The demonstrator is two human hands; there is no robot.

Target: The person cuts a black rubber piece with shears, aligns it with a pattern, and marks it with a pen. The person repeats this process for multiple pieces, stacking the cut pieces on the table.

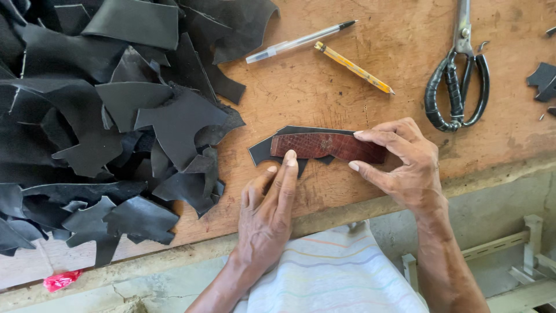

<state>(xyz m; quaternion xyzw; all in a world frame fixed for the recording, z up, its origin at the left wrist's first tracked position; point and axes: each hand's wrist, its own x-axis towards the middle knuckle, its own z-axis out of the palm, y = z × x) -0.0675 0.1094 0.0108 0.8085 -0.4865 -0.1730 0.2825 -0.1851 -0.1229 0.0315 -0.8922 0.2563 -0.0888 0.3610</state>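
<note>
Two hands worked at one reddish-brown template (327,145), which lay flat on one black cut leather piece (262,150) near the front edge of the wooden table (324,87). The left hand (267,211) lay open with its fingers stretched forward, two fingertips pressing on the template's left end. The right hand (405,159) arched over the right end, forefinger and thumb pinching the template's upper and lower edges. Beyond them lay one clear pen (300,41), one yellow pencil (354,68) and one pair of black-handled scissors (458,75), all well apart from the hands. A heap of black leather cut-outs (110,122) (too many and too overlapped to count) filled the left half of the board, its nearest pieces just beside the work. Bare wood stayed open between the template and the tools. A red scrap (61,280) sat on the worn concrete ledge (145,287) below the table's edge.
</note>
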